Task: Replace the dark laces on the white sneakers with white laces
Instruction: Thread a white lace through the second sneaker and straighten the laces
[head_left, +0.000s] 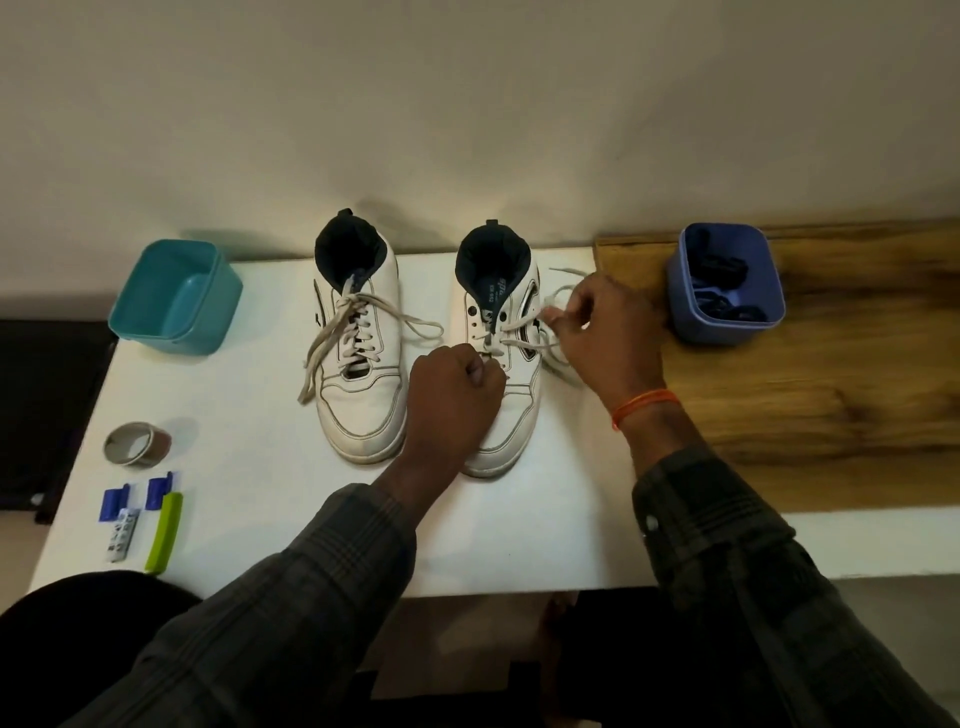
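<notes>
Two white sneakers stand side by side on the white table, toes toward me. The left sneaker is fully threaded with a white lace whose loose ends trail to both sides. The right sneaker carries a white lace through its lower eyelets only. My left hand grips that lace over the shoe's middle, fingers curled. My right hand pinches the lace's other end just right of the shoe. The dark laces lie in the blue tub at the right.
An empty teal tub stands at the table's back left. A tape roll, two small blue clips, a green tool and a small white strip lie at the front left. A wooden surface adjoins on the right.
</notes>
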